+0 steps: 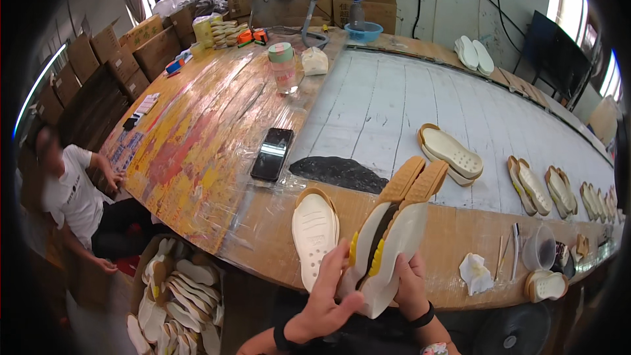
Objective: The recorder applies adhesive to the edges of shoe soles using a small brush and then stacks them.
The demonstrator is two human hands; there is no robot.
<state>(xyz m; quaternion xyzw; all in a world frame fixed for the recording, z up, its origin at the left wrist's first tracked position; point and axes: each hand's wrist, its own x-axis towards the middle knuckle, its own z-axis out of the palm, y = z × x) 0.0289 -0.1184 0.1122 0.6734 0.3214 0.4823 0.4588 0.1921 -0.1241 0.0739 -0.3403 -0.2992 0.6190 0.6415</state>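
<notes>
Both my hands hold a pair of cream shoe soles (402, 233) with tan heel ends and yellow patches along their sides. The soles stand tilted side by side, with a dark gap between them. My left hand (323, 307) grips the left sole low on its side, thumb toward me. Around the lower right side closes my right hand (411, 286), its fingers partly hidden behind the sole. A cream sole (311, 227) with small holes and a tan rim lies on the cardboard edge just left of the held pair. Beyond them sits another stacked pair (453, 152) on the white surface.
More sole pairs (529, 185) line the right side. A phone (272, 154), a black patch (338, 172) and a pink-green bottle (282, 69) lie or stand ahead. Crumpled tissue (476, 273) and a clear cup (539, 250) are right. A box of soles (141, 283) and a seated person (79, 187) are left.
</notes>
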